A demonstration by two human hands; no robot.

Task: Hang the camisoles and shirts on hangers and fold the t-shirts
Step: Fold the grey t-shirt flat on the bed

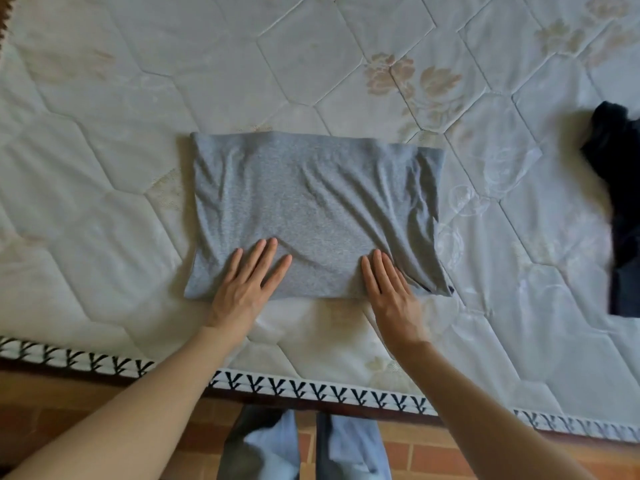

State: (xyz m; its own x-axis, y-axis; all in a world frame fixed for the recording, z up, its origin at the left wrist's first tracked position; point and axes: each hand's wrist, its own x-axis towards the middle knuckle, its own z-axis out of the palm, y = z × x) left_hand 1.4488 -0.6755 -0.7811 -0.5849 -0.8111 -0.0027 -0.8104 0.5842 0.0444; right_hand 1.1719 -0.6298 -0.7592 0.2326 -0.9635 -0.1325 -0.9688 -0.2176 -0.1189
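The grey t-shirt (311, 209) lies at the middle of the mattress (138, 98), already folded to a rectangle. The left hand (246, 285) and right hand (391, 292) rest flat on its near edge, fingers straight, holding nothing. This looks like the smoothing step; next likely comes one more fold or setting it aside. A dark garment (620, 202) waits at three o'clock. No readable writing shows.

No words to read

No letters or numbers show anywhere. The mattress (145, 188) has only a row of dark Y-like shapes on its near edge trim (311, 389), a pattern and not writing.
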